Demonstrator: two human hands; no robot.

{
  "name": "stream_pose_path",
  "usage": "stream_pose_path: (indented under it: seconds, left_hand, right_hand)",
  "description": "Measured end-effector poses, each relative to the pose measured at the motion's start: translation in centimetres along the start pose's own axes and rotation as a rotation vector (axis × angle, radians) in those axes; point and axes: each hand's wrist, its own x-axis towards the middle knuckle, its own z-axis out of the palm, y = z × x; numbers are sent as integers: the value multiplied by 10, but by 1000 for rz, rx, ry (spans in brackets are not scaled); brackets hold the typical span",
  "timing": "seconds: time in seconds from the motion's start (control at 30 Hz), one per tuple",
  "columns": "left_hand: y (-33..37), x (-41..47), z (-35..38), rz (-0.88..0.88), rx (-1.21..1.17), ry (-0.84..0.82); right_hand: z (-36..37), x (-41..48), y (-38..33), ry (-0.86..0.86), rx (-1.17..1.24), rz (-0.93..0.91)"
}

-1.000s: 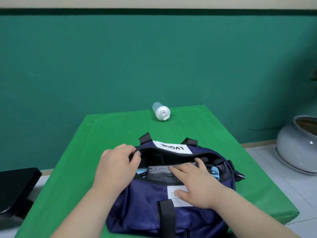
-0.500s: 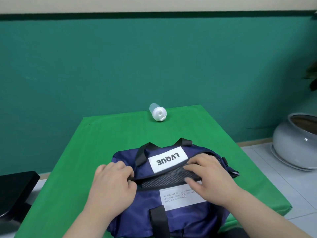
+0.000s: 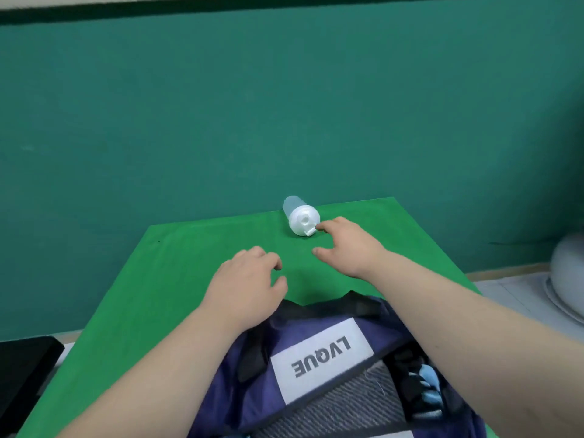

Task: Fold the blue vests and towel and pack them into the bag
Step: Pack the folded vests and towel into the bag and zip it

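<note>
At the near edge of the green worktop (image 3: 189, 263), the navy bag (image 3: 259, 358) is lying with its mouth gaping towards the camera, its white LVQUE label (image 3: 320, 358) reading upside down. Inside that mouth a grey ribbed towel (image 3: 347, 403) is showing, and a bit of light blue cloth (image 3: 428, 379) (one of the vests, by its colour) is peeking out at the right end, partly behind the right forearm. Both forearms are crossing over the bag.

Beyond the bag, the left hand (image 3: 246, 289) is hovering low over bare worktop, its grip slack, fingers loosely curled round nothing. The right hand (image 3: 350, 245) is stretching farther out with a wide, empty grip, thumb apart from the fingers. Its forefinger tip is sitting just beside the spout of a small bottle (image 3: 298, 216), and whether they are touching I cannot tell. That bottle is lying on its side at the far edge, white cap facing the camera.

A pale grey pot (image 3: 568, 273) is standing on the floor at the right, blurred.
</note>
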Motion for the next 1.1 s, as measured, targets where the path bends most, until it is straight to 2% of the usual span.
stream_pose_path:
  seconds: [0.17,0.37,0.53,0.67,0.8,0.97,1.1]
  left_hand:
    - [-24,62,23,-26,19,-50]
    - [-44,104,46,-40,45,-67]
    - [-44,106,51,-29,52,-72]
    - [-37,92,42,-39,60,-80]
    - [-2,67,23,3,30,-72]
    - [70,16,1,129,-94,-73]
    - [137,-33,7,339,-151,-66]
  right_hand:
    - [47,100,13,-66,-89,62]
    - [85,195,26,-50,-164,200]
    - [101,211,48,-71,-29,301]
    - [82,174,55,-90,-9,276]
    - [35,94,69,-68,-24,201]
    - [-28,-43,97,40,19,188]
    - [-59,-159,128,188,221,274]
